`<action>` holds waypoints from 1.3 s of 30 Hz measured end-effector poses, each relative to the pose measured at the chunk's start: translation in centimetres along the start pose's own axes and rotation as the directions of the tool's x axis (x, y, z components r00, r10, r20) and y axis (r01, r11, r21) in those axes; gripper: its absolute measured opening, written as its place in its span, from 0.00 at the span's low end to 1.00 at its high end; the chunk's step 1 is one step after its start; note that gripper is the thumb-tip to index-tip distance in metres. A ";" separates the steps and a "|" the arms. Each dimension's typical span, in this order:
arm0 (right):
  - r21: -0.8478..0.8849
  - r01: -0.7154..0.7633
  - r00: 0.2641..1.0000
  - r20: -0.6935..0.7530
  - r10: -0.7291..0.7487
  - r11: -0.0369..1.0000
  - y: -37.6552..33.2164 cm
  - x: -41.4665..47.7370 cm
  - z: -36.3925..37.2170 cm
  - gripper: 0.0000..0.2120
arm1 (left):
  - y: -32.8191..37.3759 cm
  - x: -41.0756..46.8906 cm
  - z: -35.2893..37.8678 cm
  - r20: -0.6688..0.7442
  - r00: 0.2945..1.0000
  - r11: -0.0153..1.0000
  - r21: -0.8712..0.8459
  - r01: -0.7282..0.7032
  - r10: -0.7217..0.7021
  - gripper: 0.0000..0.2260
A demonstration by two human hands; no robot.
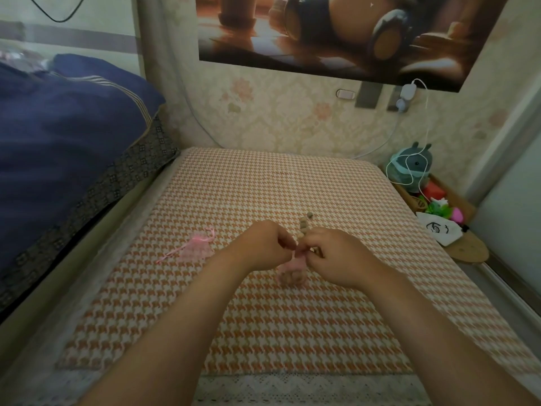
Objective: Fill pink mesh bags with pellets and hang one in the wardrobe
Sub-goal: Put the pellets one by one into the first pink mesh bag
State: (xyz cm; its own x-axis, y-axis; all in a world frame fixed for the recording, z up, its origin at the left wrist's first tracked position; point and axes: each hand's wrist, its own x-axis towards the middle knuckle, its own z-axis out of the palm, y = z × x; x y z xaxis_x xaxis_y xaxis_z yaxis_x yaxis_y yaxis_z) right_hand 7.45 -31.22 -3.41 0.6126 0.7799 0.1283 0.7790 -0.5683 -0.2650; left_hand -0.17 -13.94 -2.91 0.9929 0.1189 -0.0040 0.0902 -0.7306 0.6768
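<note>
A pink mesh bag [291, 271] holding pellets rests on the orange houndstooth cloth [292, 323] between my hands. My left hand [265, 243] and my right hand [333, 253] both pinch the bag's gathered neck and ribbon from either side. Several loose beige pellets [305, 225] lie in a short row just beyond my fingers. A second pink mesh bag [196, 247] with a pink ribbon lies flat on the cloth to the left, apart from both hands.
A bed with a dark blue quilt [67, 136] borders the left. At the right edge stand a plush toy [412, 168], colourful small items and a white pouch [440, 230] on a wooden tray. A white charger cable [424, 127] hangs from the wall.
</note>
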 end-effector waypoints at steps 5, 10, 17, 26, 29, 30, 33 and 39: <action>0.012 -0.043 0.999 0.003 0.043 0.999 0.1 -0.2 -0.5 0.12 | 0.4 0.0 0.5 -0.035 0.999 0.998 0.051 0.036 -0.034 0.06; 0.238 -0.097 0.994 -0.027 0.107 0.966 0.6 -0.2 -0.7 0.11 | 0.6 0.1 0.3 -0.058 0.998 0.997 0.074 0.010 -0.006 0.09; 0.191 -0.242 0.963 -0.068 0.259 0.951 4.0 0.5 1.4 0.09 | 0.1 -0.1 -0.1 -0.053 0.999 0.997 0.071 0.014 -0.011 0.08; -0.026 -0.257 0.966 0.002 0.257 0.966 4.7 1.4 3.5 0.09 | -0.5 0.3 0.2 -0.039 0.999 0.996 0.092 -0.013 0.016 0.07; -0.069 -0.250 0.968 -0.044 0.247 0.966 4.5 1.6 4.0 0.08 | -0.5 0.3 0.3 -0.041 0.999 0.995 0.093 -0.029 0.033 0.08; -0.072 -0.252 0.967 -0.059 0.248 0.965 4.5 1.6 4.1 0.07 | -0.5 0.3 0.3 -0.040 0.998 0.995 0.093 -0.034 0.038 0.09; -0.070 -0.265 0.962 -0.083 0.260 0.962 4.5 1.5 4.4 0.07 | -0.5 0.2 0.3 -0.041 0.998 0.994 0.098 -0.047 0.052 0.09; -0.006 -0.314 0.945 -0.097 0.312 0.949 4.3 1.3 3.1 0.07 | -0.5 0.0 0.0 -0.030 0.997 0.994 0.086 -0.065 0.067 0.10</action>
State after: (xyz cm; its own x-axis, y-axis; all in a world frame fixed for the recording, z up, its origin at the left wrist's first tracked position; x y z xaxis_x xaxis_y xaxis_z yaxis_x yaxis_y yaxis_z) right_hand 11.18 -31.85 -7.33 0.8351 0.5342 0.1317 0.5480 -0.7862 -0.2857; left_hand -0.26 -13.57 -3.29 0.9939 0.0898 0.0639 0.0323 -0.7916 0.6102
